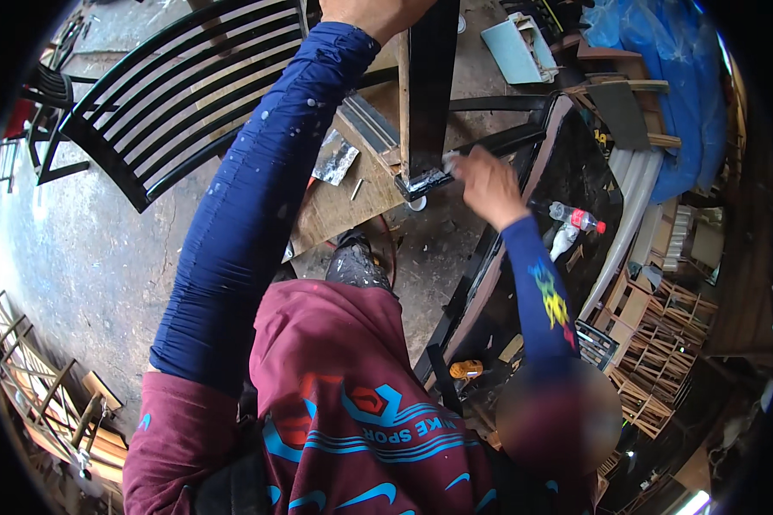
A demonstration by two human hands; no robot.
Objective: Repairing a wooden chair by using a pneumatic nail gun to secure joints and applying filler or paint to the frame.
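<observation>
A long black board (429,86) with a bare wood edge stretches from the top of the view toward me. At its near end, wet-looking whitish smears show on the black surface. My right hand (491,184) is closed, its fingertips pinching a small white wad (450,161) against that end. At the top edge, my left hand (378,12) lies by the far part of the board. Its fingers are cut off by the view, so I cannot tell what they grip. A black slatted bench back (197,86) stands left of my left forearm.
Beneath the board lies a plywood sheet (343,206) with a paint-marked scrap. At the right, a dark table (588,163) carries a red-capped bottle (575,216) and a white bottle (563,241). Farther right are blue plastic sheeting (670,77) and stacked wood pieces (653,352).
</observation>
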